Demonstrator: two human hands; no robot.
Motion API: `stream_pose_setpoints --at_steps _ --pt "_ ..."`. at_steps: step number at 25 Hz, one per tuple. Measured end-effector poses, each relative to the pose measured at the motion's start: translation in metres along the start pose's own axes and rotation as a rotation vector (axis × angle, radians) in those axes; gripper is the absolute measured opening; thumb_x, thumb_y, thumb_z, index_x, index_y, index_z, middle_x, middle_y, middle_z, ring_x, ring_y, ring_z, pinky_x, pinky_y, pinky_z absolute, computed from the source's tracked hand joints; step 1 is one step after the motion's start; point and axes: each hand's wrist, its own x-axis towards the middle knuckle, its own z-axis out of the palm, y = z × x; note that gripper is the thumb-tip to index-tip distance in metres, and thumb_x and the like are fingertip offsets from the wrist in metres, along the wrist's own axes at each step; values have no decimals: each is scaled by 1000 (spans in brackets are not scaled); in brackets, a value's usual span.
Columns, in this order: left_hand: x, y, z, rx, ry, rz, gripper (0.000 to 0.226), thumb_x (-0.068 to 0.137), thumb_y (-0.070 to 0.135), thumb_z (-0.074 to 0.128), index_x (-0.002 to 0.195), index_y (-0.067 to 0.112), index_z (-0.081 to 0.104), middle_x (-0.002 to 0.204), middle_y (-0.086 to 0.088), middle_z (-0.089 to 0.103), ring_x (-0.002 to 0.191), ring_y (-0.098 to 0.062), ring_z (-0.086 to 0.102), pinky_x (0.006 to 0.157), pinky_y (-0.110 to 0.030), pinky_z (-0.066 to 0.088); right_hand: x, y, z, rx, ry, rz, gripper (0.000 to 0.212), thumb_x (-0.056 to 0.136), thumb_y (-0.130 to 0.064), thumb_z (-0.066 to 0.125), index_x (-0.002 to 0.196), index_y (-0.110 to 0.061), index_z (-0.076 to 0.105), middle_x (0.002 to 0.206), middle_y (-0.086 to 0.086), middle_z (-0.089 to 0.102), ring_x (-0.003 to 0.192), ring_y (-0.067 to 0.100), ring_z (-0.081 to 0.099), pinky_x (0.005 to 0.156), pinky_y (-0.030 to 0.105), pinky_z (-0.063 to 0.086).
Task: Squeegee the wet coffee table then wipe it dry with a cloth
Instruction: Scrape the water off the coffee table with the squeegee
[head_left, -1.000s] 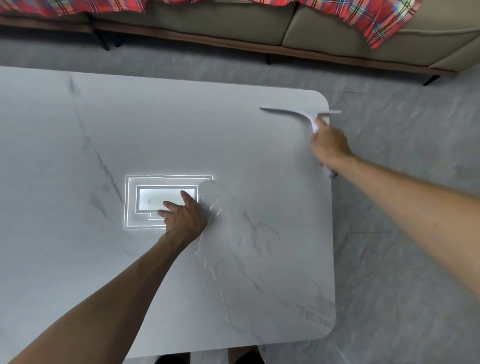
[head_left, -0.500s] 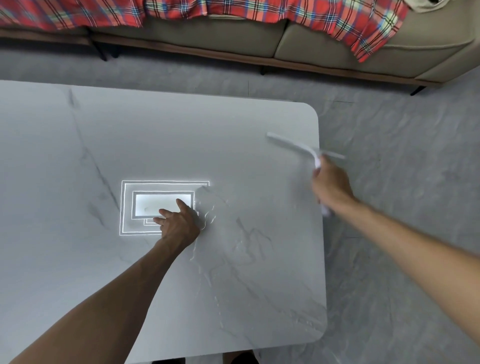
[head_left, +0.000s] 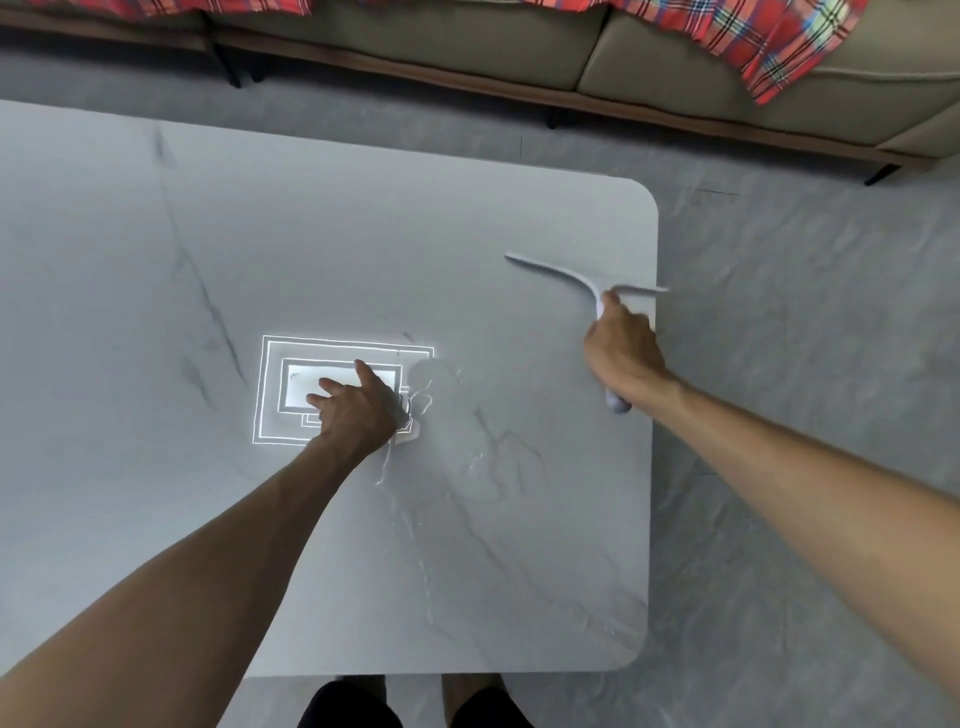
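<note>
- The grey marble-look surface (head_left: 363, 234) fills most of the view, with grey floor (head_left: 805, 467) to its right.
- A beige sofa (head_left: 441, 36) runs along the far side, with a red plaid blanket (head_left: 769, 41) draped over it.
- Water streaks (head_left: 467, 457) glisten right of centre.
- The white squeegee (head_left: 561, 273) is at the right edge, one blade tip overhanging it.
- The right hand (head_left: 623, 353) has its fingers wrapped round the handle.
- The left hand (head_left: 358, 410) rests on the surface, fingers spread, holding nothing.
</note>
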Motion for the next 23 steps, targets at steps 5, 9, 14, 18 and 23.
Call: stream_pose_setpoints --at_steps 5,9,14,18,23 --pt "-12 -8 2 -40 32 44 59 97 14 35 152 8 15 151 -35 16 139 -54 17 112 -59 23 -91 19 23 134 -179 19 34 85 -9 27 112 -26 39 83 11 50 65 33 56 31 28 41" --pt "-36 -49 7 -209 178 272 51 84 -5 47 135 -4 42 136 -27 41 122 -46 45 97 -47 41 -118 6 14 180 -231 28 35 83 -17 25 110 -26 46 86 14 61 51 25 58 28 19 34" --pt "-63 -126 19 -304 204 222 56 86 0 48 142 1 38 138 -15 49 122 -36 51 99 -38 40 -49 -98 1 17 -36 -193 37 88 -9 31 119 -9 50 103 20 65 51 20 54 36 21 30" --pt "-76 -166 32 -339 224 195 53 84 2 51 136 1 42 131 -15 53 115 -35 53 94 -36 40 -51 -139 40 7 -59 -221 35 86 -8 32 114 -7 53 101 22 65 62 32 63 43 22 41" --pt "-99 -187 54 -340 165 181 55 86 7 54 139 2 40 135 -16 49 121 -34 50 95 -35 39 -132 -72 103 -158 -82 -504 43 92 -20 39 135 -22 44 114 28 61 103 45 57 80 41 45"
